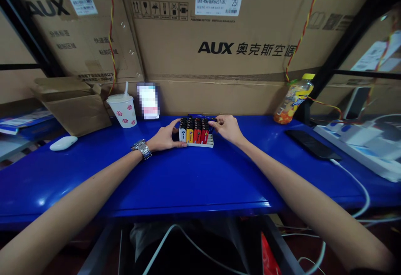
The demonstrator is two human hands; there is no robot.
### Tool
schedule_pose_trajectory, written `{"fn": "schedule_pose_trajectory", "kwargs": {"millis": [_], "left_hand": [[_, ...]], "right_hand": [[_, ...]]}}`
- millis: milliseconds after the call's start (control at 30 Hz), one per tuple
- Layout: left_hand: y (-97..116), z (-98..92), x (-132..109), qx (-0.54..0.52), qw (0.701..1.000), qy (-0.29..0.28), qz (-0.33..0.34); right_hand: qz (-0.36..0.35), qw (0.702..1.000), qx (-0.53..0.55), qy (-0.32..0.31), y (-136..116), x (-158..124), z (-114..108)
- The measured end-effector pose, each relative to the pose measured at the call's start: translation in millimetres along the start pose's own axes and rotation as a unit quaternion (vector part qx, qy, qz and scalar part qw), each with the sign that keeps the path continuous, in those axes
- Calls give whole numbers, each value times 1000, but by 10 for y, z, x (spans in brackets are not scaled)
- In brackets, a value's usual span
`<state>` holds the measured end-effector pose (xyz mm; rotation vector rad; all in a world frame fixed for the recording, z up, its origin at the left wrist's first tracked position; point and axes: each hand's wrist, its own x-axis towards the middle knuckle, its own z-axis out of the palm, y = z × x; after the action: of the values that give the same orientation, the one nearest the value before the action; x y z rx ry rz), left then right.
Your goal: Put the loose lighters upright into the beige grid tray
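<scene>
Your left hand point(164, 138) grips the left side of the tray of lighters point(196, 135), which sits at the middle back of the glossy blue table point(188, 179). Your right hand point(228, 128) touches its right rear corner with bent fingers; I cannot tell if they grasp anything. Big cardboard boxes point(219, 58) close the room behind the table. A cup point(123, 110) and a mouse point(63, 142) are on the left.

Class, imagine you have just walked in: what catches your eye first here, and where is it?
The bright blue table fills the view. At its middle a tray of coloured lighters sits between the left hand and right hand, both touching it. Big AUX cardboard boxes stand behind.
</scene>
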<state>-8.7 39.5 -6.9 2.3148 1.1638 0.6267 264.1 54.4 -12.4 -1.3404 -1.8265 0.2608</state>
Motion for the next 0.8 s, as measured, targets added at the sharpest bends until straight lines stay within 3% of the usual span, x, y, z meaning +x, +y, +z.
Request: {"fn": "schedule_pose_trajectory", "kwargs": {"millis": [133,267,333,400,567,700,800], "left_hand": [[-4,-8,7,13,1000,0,2],[-23,-13,18,15,1000,1,1],[-38,-21,23,7,1000,-1,4],[-57,-38,27,-2,1000,-8,5],[-106,-117,6,-41,998,-51,10],[-119,-165,-27,-96,992,-83,28],[-127,-173,-35,-113,989,-88,37]], "right_hand": [[-21,994,50,-98,53,8,-43],[-11,999,31,-30,239,107,-72],[-54,998,-34,-10,342,219,-61],[-119,986,-113,-43,413,370,-11],[-152,944,-242,-165,360,808,319],[-176,929,-240,-221,238,1028,649],[-164,925,-232,-252,244,1042,778]]}}
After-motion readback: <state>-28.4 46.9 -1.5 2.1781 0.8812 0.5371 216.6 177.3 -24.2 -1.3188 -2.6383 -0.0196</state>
